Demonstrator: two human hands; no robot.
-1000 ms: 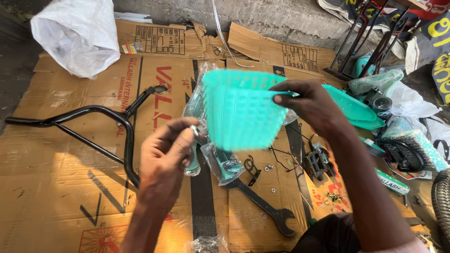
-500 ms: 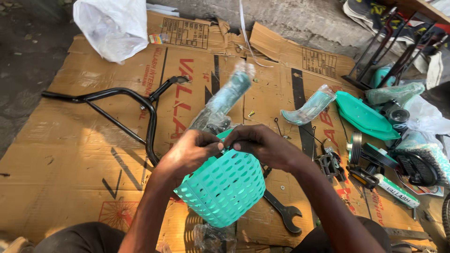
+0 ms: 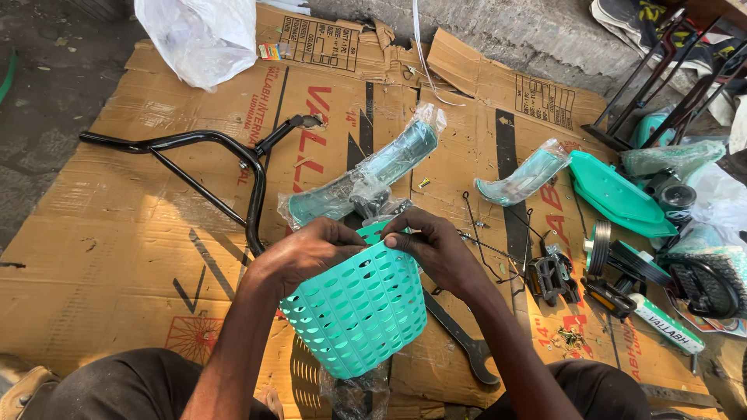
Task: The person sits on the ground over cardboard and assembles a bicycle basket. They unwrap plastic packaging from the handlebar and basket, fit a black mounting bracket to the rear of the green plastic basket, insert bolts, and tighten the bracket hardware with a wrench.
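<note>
At lower centre of the frame both hands hold a teal basket point(image 3: 354, 311) tipped on its side, its perforated wall facing up and its rim turned away toward the upper part of the frame, which brings the rim edge under the fingertips. The left hand point(image 3: 311, 253) curls over the rim from the left, fingers pressed together on the plastic; the right hand point(image 3: 436, 249) meets it from the right, thumb and fingers pinching the same edge, so the two hands nearly touch there. The basket hangs above the cardboard point(image 3: 101, 257) rather than resting on it, apparently steadied between the knees. A black spanner point(image 3: 463, 342) lies just right of the basket, partly under the right forearm. Above the hands sits a wrapped teal mudguard point(image 3: 366, 179); a second one point(image 3: 525, 177) lies to the right, with black pedals point(image 3: 554, 278) below it. A black frame tube point(image 3: 210, 167) runs across the upper left, and a white bag point(image 3: 204, 35) sits at the top. Compared with half a second ago, the basket sits a little higher in the frame and the hands grip closer together on the rim; the view has shifted slightly.
</note>
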